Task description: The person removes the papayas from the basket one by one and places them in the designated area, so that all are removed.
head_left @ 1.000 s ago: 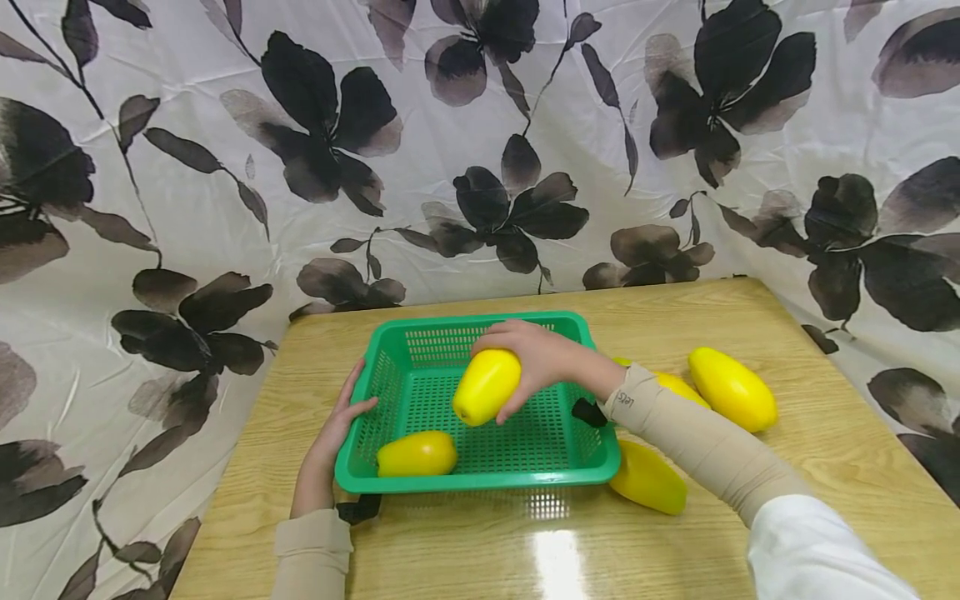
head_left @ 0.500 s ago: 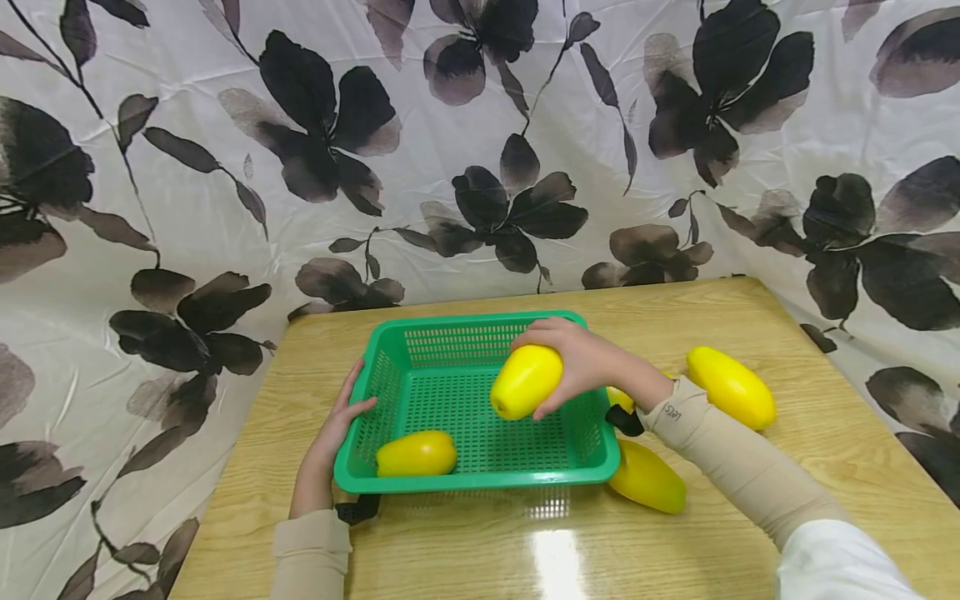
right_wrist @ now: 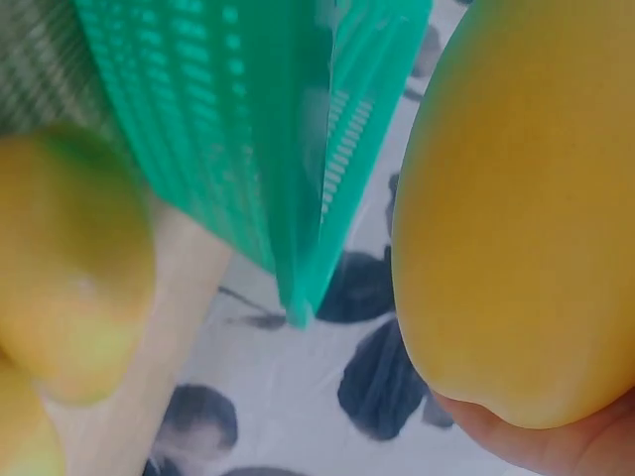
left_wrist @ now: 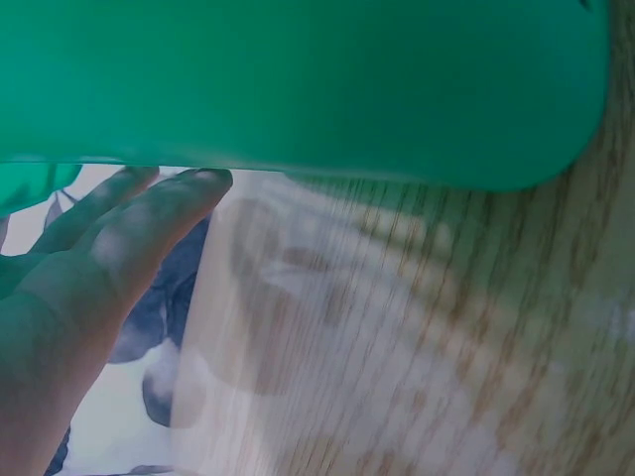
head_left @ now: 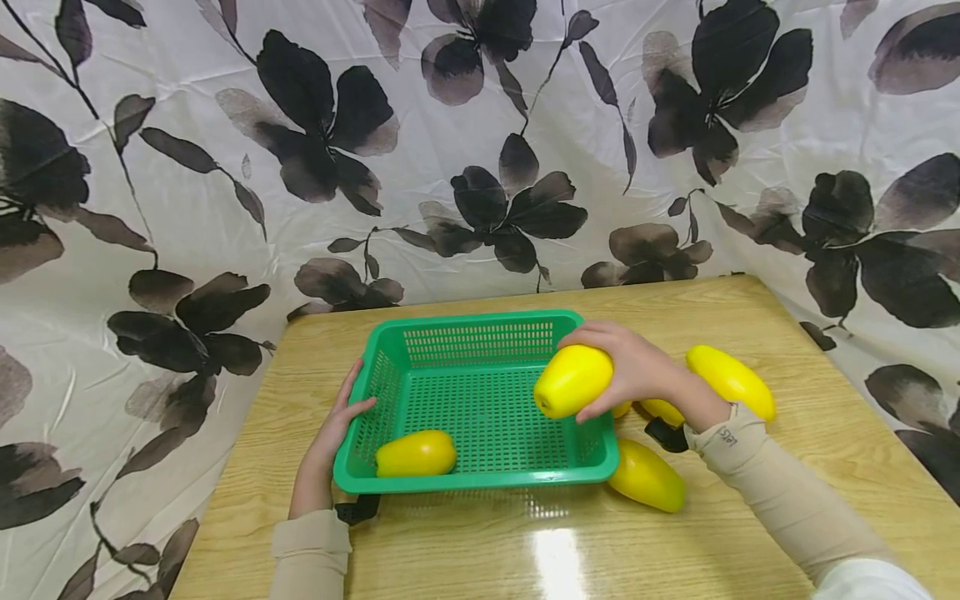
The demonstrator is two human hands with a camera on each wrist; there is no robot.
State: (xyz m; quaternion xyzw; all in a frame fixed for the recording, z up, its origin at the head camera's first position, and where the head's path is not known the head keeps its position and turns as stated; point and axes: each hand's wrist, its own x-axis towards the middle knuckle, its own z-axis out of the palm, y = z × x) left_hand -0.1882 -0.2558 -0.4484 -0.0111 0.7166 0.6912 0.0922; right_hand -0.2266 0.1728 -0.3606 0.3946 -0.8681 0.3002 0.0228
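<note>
My right hand (head_left: 628, 367) grips a yellow papaya (head_left: 574, 382) above the right side of the green plastic basket (head_left: 480, 479). In the right wrist view that papaya (right_wrist: 526, 218) fills the right edge, with part of the hand beneath its end. My left hand (head_left: 337, 433) rests against the basket's left side, its fingers fairly straight; the left wrist view shows the fingers (left_wrist: 149, 223) touching the underside of the green rim. Another papaya (head_left: 417, 454) lies in the basket's front left corner.
Right of the basket, a papaya (head_left: 647, 477) lies near its front corner and a longer one (head_left: 731, 383) farther back. Others, such as a partly covered papaya (head_left: 663, 412), sit behind my right hand and wrist. The wooden table (head_left: 450, 550) meets a floral cloth (head_left: 420, 167) at the back.
My right hand has moved right with the papaya, from over the basket's middle to above its right side. My left hand, the basket and the papaya inside have stayed put.
</note>
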